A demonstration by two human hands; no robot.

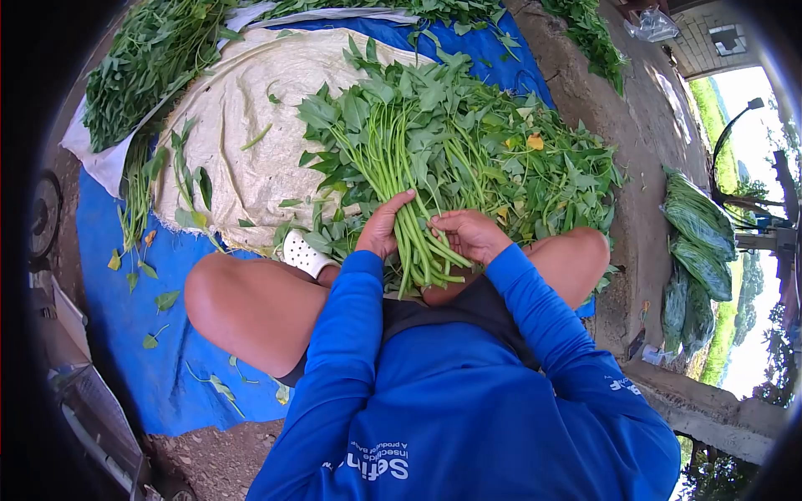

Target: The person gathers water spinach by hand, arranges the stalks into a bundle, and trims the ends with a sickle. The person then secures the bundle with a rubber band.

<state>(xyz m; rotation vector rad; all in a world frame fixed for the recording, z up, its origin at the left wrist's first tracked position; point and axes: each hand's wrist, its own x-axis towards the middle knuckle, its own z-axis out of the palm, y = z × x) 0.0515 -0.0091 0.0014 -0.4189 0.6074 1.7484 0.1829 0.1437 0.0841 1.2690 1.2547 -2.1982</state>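
Observation:
A bunch of leafy green stems [386, 154] lies across my lap, its leaves pointing away from me and the cut ends towards my body. My left hand [384, 224] is wrapped round the lower stems from the left side. On the right of the bunch, my right hand [469, 234] pinches a thin stem between thumb and fingertips, close to the cut ends. Beyond and to the right spreads a heap of loose leafy greens [543, 179], with a few yellowed leaves among them.
A pale woven sack [242, 108] lies over a blue tarp [134, 334], with scattered leaves on both. More greens are piled at the upper left [150, 67]. Plastic-wrapped bundles of greens [700, 230] stand at the right. A white clog [307, 253] is on my foot.

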